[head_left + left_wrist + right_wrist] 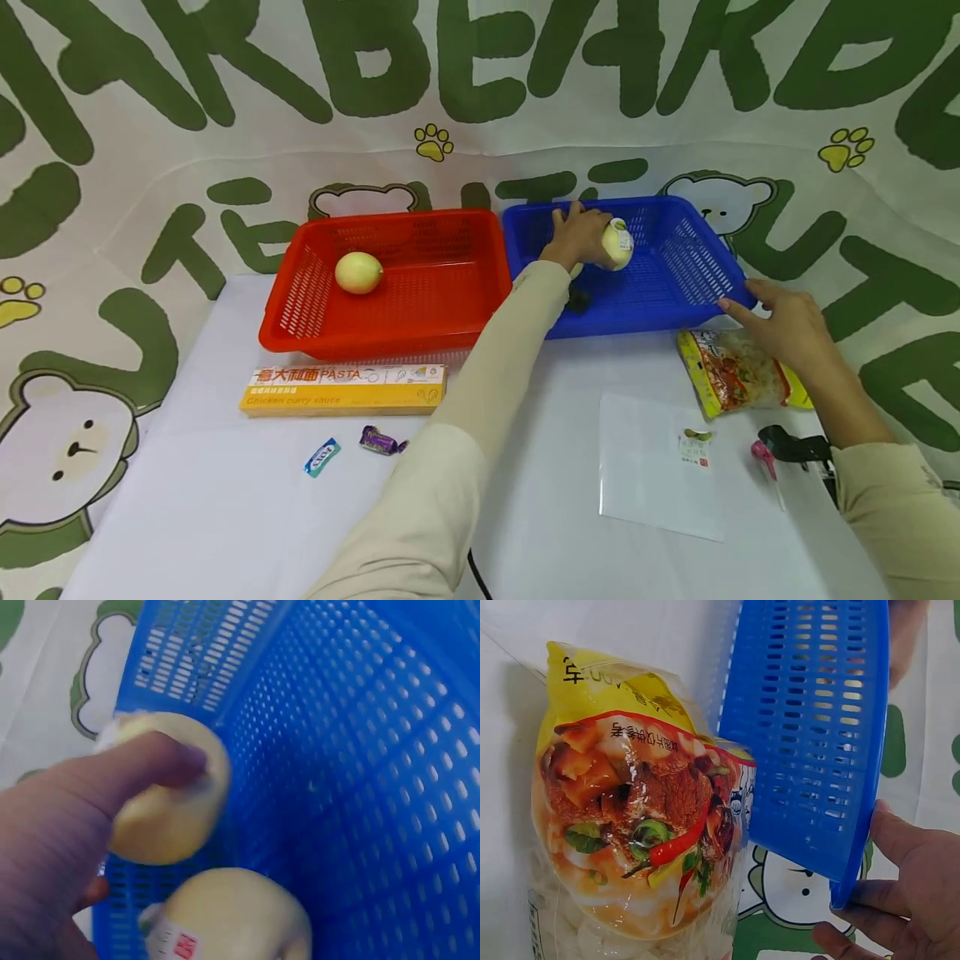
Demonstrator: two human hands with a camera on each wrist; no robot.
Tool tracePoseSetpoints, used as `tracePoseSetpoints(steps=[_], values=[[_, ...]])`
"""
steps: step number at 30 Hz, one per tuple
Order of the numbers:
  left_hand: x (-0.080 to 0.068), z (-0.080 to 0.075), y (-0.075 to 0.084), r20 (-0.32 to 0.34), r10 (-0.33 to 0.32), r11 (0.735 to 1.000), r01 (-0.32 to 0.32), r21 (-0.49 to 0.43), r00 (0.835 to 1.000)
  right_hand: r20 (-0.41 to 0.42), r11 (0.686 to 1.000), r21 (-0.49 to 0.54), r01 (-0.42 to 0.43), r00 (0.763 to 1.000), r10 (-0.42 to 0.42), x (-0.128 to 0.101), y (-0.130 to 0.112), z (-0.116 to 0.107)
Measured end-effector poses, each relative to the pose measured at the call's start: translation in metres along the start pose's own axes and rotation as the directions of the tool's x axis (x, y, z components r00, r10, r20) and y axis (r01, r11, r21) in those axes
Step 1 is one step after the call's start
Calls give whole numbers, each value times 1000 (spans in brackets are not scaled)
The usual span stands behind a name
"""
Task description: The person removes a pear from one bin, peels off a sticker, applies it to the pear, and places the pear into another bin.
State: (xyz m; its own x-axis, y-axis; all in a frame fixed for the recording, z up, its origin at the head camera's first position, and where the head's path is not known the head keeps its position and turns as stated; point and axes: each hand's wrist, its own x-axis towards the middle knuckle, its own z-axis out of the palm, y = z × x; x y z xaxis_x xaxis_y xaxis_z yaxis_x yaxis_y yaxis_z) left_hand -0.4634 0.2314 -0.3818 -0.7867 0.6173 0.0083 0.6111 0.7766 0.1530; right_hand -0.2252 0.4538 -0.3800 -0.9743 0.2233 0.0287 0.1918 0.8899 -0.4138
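My left hand [581, 236] reaches into the blue basket [645, 321] and grips a pale yellow melon [618, 244] with a white sticker. Its thumb [169, 759] lies across the melon in the left wrist view. A second stickered melon [232, 911] rests in the basket just beside it, mostly hidden behind the hand in the head view. At the basket's near right corner, my right hand [795, 329] pinches the rim [855, 862] between thumb and fingers. Under the left wrist, a small dark item [577, 300] shows in the basket.
The red basket [390, 329] on the left contains one melon [358, 273]. In front lie a pasta box [345, 390], two small wrapped sweets [378, 440] and a clear sleeve [652, 475]. A yellow food bag [738, 371], a pink lollipop [763, 454] and a black object [791, 446] lie near the right arm.
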Motion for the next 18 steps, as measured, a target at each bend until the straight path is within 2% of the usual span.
tracePoseSetpoints(steps=[3, 7, 13, 18], values=[[2, 8, 3, 65, -16, 1000, 14, 26, 998, -16, 1000, 1, 4, 1000, -4, -2, 2, -1], [-6, 11, -3, 119, -29, 999, 26, 32, 992, -30, 1000, -2, 2, 1000, -2, -1, 2, 2], [-15, -3, -8, 178, -14, 998, 3, 64, 984, -29, 999, 7, -37, 999, 37, -1, 2, 3], [-23, -24, -11, 211, 51, 998, -57, 20, 976, -29, 999, 14, -29, 999, 29, 0, 2, 6]])
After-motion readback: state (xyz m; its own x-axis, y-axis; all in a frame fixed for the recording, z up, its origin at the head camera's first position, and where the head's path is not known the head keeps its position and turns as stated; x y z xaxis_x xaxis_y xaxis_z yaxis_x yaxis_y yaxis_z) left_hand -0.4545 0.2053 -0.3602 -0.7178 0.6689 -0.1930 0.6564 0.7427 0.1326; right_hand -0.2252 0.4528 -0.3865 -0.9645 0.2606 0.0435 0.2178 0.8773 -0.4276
